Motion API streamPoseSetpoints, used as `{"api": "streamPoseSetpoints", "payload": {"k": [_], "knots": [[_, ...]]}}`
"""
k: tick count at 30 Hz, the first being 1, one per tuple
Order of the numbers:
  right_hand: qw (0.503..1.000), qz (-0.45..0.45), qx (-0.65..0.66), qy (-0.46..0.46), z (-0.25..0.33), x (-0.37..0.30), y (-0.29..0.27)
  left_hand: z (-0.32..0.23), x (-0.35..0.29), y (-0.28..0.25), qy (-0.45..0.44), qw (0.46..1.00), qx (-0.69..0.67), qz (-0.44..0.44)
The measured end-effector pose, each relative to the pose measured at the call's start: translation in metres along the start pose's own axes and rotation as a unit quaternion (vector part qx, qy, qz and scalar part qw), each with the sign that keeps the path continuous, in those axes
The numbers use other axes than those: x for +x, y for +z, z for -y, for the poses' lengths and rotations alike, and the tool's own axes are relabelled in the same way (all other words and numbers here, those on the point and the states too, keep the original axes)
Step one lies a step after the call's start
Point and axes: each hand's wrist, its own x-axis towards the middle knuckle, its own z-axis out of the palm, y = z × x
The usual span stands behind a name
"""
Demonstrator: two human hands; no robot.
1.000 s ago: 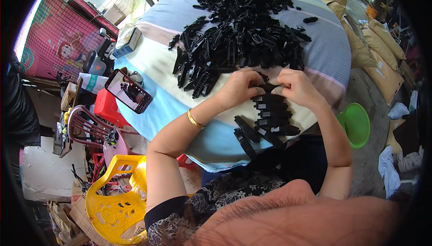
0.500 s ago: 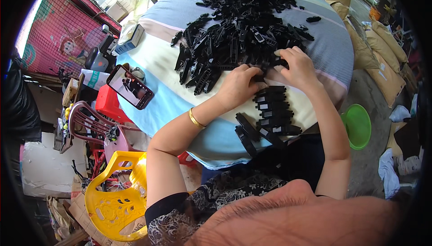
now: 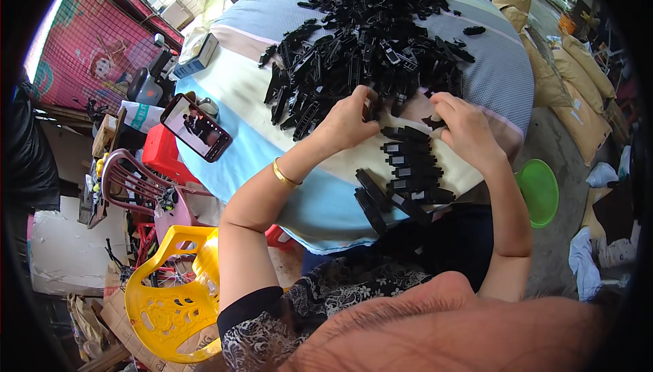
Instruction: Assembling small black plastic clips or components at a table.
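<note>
My left hand (image 3: 348, 121) is at the near edge of a large heap of black plastic parts (image 3: 360, 52), its thumb and fingers curled around a black plastic part (image 3: 369, 109) that they mostly hide. To the right, my right hand (image 3: 468, 130) pinches a small black plastic piece (image 3: 432, 122) between thumb and fingertips. Just below the hands, several elongated black parts (image 3: 412, 171) lie side by side in a column. More black parts (image 3: 372, 191) lie at an angle left of that column, close to the table's near edge.
A striped cloth (image 3: 258, 140) covers the round table. On its left are a phone (image 3: 195, 127) showing a picture and a tissue box (image 3: 197, 55). Around it stand a yellow chair (image 3: 146, 307), a pink chair (image 3: 173, 215), a green basin (image 3: 539, 193) and brown sacks (image 3: 578, 113).
My hands have moved apart: the left slightly left and up, the right a little right and down, off the heap's edge. The small piece in my right fingers now shows.
</note>
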Motion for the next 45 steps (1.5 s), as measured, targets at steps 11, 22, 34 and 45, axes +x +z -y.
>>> {"api": "streamPoseSetpoints", "payload": {"k": [11, 22, 34, 45], "knots": [[0.998, -0.035, 0.031, 0.033, 0.011, 0.015, 0.013, 0.005, 0.004, -0.014, 0.175, 0.972, 0.156, -0.014], [0.978, 0.118, 0.168, 0.032, 0.025, 0.012, 0.006, 0.006, 0.01, -0.024, 0.258, 0.953, 0.16, 0.007], [0.984, 0.001, 0.172, 0.045, 0.022, 0.0, 0.01, -0.008, -0.01, 0.021, 0.174, 0.984, 0.038, -0.002], [0.985, 0.031, 0.166, 0.022, 0.027, 0.005, 0.014, -0.006, -0.006, 0.027, 0.203, 0.979, 0.003, 0.012]]}}
